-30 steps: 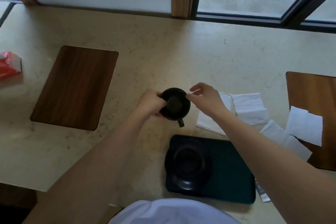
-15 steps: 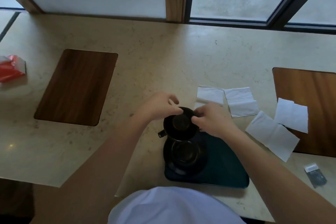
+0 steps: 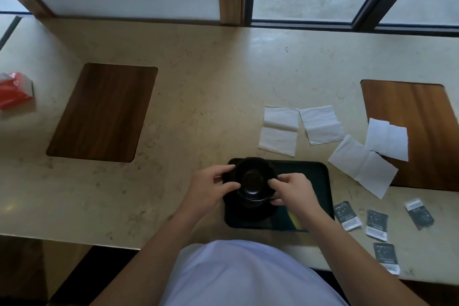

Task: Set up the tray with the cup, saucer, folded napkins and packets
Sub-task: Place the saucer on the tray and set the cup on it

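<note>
Red plastic-wrapped pack [image 3: 13, 89] at far left edge of beige stone tabletop [image 3: 211, 87]. Dark wooden rectangular placemat [image 3: 103, 113] right of it. Your left hand [image 3: 211, 187] and right hand [image 3: 291, 190] both grip round black cup [image 3: 253, 180] from opposite sides, cup sitting on black saucer [image 3: 248, 211] at left end of dark rectangular tray [image 3: 315, 186], near tabletop edge. White paper napkins [image 3: 320, 124] unfolded beyond tray, to right. Second wooden placemat [image 3: 422, 119] far right. Four dark packets [image 3: 346, 215] right of tray.
</note>
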